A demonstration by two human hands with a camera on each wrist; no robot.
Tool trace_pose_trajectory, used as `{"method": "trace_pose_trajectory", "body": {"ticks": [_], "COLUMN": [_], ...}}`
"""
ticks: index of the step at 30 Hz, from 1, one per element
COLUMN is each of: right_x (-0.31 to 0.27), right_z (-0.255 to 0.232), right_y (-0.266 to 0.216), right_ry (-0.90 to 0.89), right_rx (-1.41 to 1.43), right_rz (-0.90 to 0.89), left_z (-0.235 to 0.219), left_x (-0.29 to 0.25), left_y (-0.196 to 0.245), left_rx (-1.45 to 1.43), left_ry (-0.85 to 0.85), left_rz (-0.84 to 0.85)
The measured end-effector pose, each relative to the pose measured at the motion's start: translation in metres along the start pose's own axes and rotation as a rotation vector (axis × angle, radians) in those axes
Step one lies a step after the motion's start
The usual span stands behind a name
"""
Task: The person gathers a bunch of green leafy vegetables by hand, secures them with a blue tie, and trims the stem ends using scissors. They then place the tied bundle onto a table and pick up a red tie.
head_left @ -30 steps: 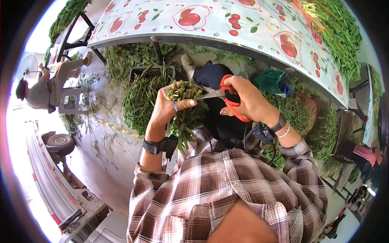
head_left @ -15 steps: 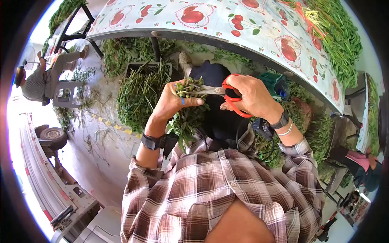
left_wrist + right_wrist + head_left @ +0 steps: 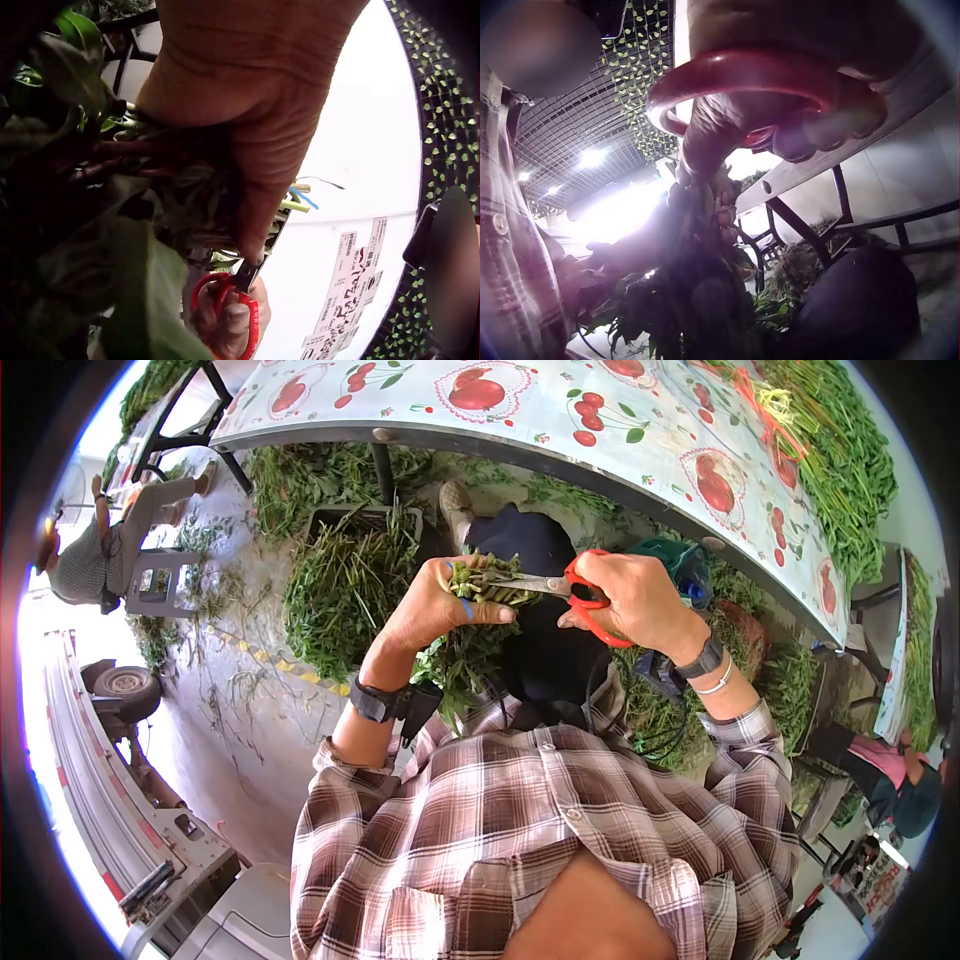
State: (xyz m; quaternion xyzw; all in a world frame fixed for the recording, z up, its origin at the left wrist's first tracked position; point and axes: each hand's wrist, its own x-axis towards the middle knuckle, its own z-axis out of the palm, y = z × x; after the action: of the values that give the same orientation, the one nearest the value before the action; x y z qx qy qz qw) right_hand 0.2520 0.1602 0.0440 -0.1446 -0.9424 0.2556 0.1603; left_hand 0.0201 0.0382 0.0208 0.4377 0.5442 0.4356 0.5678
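My left hand (image 3: 440,605) grips a bunch of leafy greens (image 3: 485,582), its stem ends facing up and its leaves hanging below. A blue tie (image 3: 467,608) shows at the bunch beside my thumb. In my right hand (image 3: 640,595) are scissors (image 3: 545,586) with red handles, thumb and fingers through the loops. Their blades lie across the stem ends, pointing toward my left hand. The left wrist view shows dark leaves (image 3: 142,292) below that hand and the red scissor handles (image 3: 253,330) beyond. A red loop (image 3: 742,71) circles the right thumb in the right wrist view.
A table (image 3: 640,455) with a fruit-print cover stands ahead, greens (image 3: 835,470) piled at its right end. Heaped greens fill a crate (image 3: 345,585) on the floor at left. A green container (image 3: 675,565) sits under the table. Another person (image 3: 85,565) is at far left.
The scissor blades stood wider apart a second ago and now lie closer together over the stem ends. Both hands have shifted slightly right in the head view.
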Motion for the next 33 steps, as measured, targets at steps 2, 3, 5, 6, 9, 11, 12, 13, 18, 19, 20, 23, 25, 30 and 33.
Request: {"method": "trace_pose_trajectory", "body": {"ticks": [2, 3, 5, 6, 9, 11, 12, 13, 18, 19, 20, 23, 25, 30, 33], "right_x": [0.006, 0.01, 0.01, 0.01, 0.007, 0.004, 0.002, 0.001, 0.002, 0.002, 0.002, 0.012, 0.017, 0.032, 0.039], "right_z": [-0.001, -0.002, -0.003, 0.0, 0.004, 0.006, 0.006, 0.007, -0.006, -0.011, -0.017, -0.044, -0.061, -0.078, -0.079], "right_y": [-0.002, -0.005, -0.007, -0.006, -0.001, 0.001, 0.002, 0.002, -0.003, -0.004, 0.0, 0.007, 0.028, 0.07, 0.095], "right_ry": [0.033, 0.067, 0.022, 0.033, 0.043, 0.044, 0.023, 0.001, 0.116, 0.144, 0.208, 0.39, 0.383, 0.339, 0.316], "right_rx": [0.014, 0.027, 0.039, 0.033, 0.017, 0.008, 0.0, -0.007, 0.071, 0.189, 0.199, 0.059, -0.225, -0.415, -0.468], "right_rz": [-0.045, -0.093, -0.053, -0.058, -0.066, -0.067, -0.056, -0.044, 0.081, 0.221, 0.297, 0.453, 0.418, 0.356, 0.336], "left_z": [0.006, 0.007, 0.007, 0.007, 0.008, 0.011, 0.012, 0.012, 0.008, 0.008, 0.005, 0.002, 0.003, 0.004, 0.003], "left_x": [0.001, 0.002, 0.004, 0.004, 0.003, 0.003, 0.002, 0.002, 0.004, 0.002, 0.001, -0.01, -0.017, -0.028, -0.03], "left_y": [0.002, 0.002, 0.001, 0.003, 0.001, -0.001, -0.002, -0.002, 0.003, 0.004, 0.001, 0.005, 0.013, 0.019, 0.022], "left_rx": [0.046, 0.045, 0.043, 0.016, 0.0, 0.006, 0.012, 0.011, -0.049, -0.119, -0.084, -0.064, -0.071, 0.257, 0.384], "left_ry": [-0.021, -0.024, -0.032, -0.041, -0.029, -0.031, -0.035, -0.035, -0.006, 0.037, 0.064, 0.153, 0.17, 0.287, 0.303], "left_rz": [-0.009, -0.01, 0.017, -0.014, -0.028, -0.022, -0.014, -0.017, -0.023, -0.025, 0.001, 0.043, 0.052, 0.278, 0.415]}}
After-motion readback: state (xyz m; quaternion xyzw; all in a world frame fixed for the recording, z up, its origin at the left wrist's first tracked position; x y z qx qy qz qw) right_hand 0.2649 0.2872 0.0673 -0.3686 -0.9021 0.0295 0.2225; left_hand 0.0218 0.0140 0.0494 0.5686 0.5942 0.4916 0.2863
